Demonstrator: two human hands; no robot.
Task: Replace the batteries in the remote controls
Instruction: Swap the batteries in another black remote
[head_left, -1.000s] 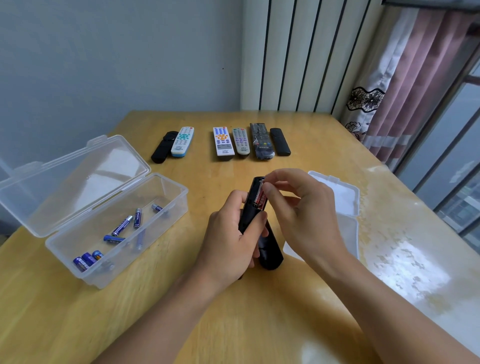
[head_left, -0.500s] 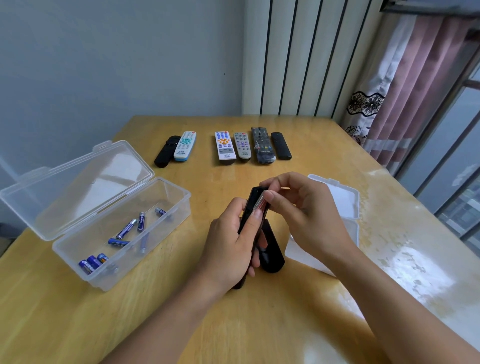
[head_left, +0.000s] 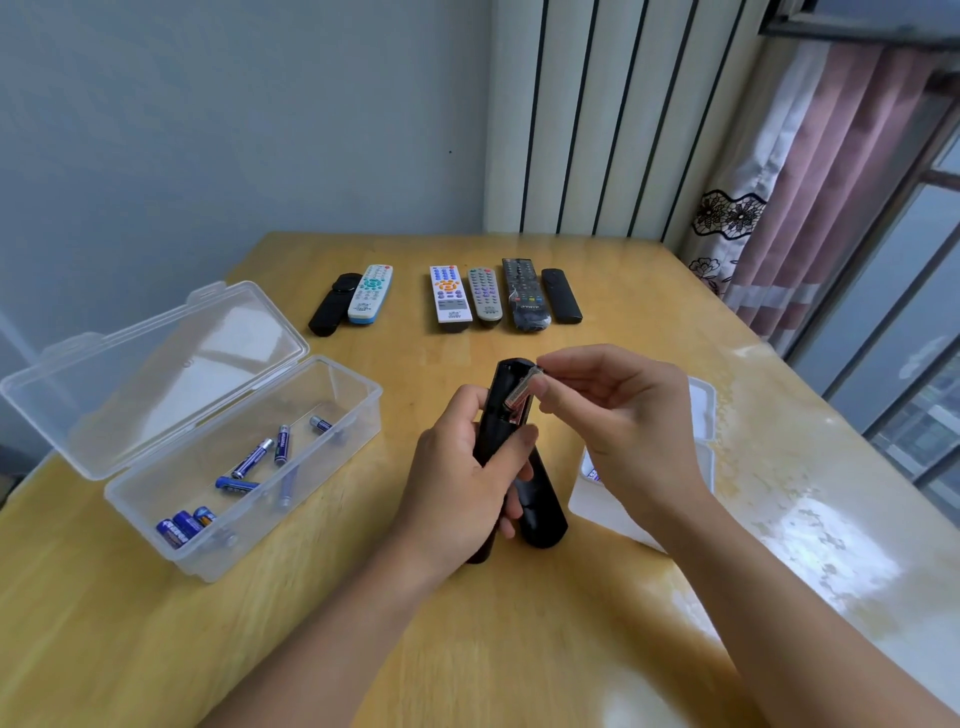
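- Your left hand (head_left: 462, 483) grips the black remote (head_left: 501, 415) around its middle, holding it tilted above the table (head_left: 519, 649) with the open battery bay facing you.
- Your right hand (head_left: 618, 415) pinches a battery (head_left: 521, 391) between thumb and forefinger; its far end is lifted out of the remote's bay, while its near end sits down in the bay.
- A black cover (head_left: 540, 506) lies on the table just beside the remote, on its right, partly under your left hand.
- Left of the remote stands a clear plastic box (head_left: 332, 415) with its lid open, holding loose blue batteries (head_left: 253, 457).
- Right of the remote, behind your right wrist, sits a second clear box (head_left: 701, 415); what is inside is hidden.
- Beyond the remote, a row of six other remotes (head_left: 449, 296) lies across the table: two together on the left, four on the right.
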